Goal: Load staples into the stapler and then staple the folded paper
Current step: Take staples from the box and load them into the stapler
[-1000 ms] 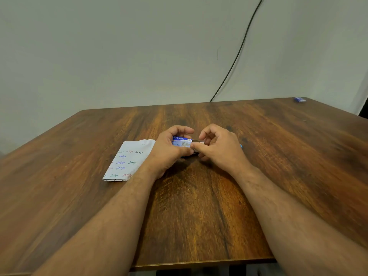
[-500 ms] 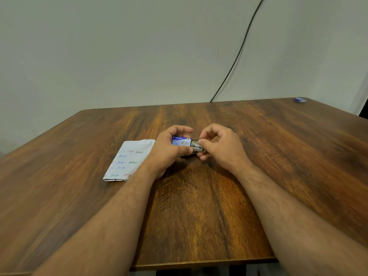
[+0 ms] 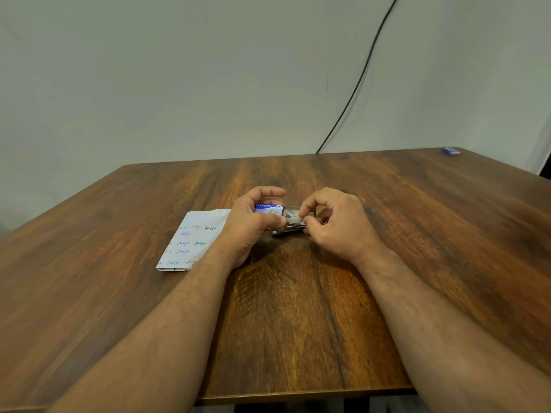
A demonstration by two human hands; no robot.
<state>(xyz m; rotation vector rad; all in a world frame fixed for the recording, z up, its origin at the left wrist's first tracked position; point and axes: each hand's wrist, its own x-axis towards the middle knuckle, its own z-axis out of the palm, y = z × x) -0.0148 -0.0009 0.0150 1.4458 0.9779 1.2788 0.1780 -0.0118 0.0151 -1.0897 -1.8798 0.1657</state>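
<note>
left hand (image 3: 253, 222) grips the blue staple box (image 3: 268, 208) near mid-bench, its fingers curled round the sleeve. the inner tray (image 3: 293, 214) is slid out toward 3 o'clock. right hand (image 3: 334, 225) has thumb and forefinger pinched together at the tray, apparently on a staple strip (image 3: 293, 216); the contact itself is too small to confirm.

judgement: step in hand is drawing a strip out of the box. done well, the left hand holds the box level and steady while the right lifts one strip straight out by its sides, without bending or breaking it.

folded paper (image 3: 193, 239) lies flat on the bench (image 3: 298, 323) at 9 o'clock of the hands, partly under the left wrist.

not made out: the stapler; a dark shape under the box cannot be identified. small blue object (image 3: 450, 150) at the far corner, 2 o'clock, is unclear.
</note>
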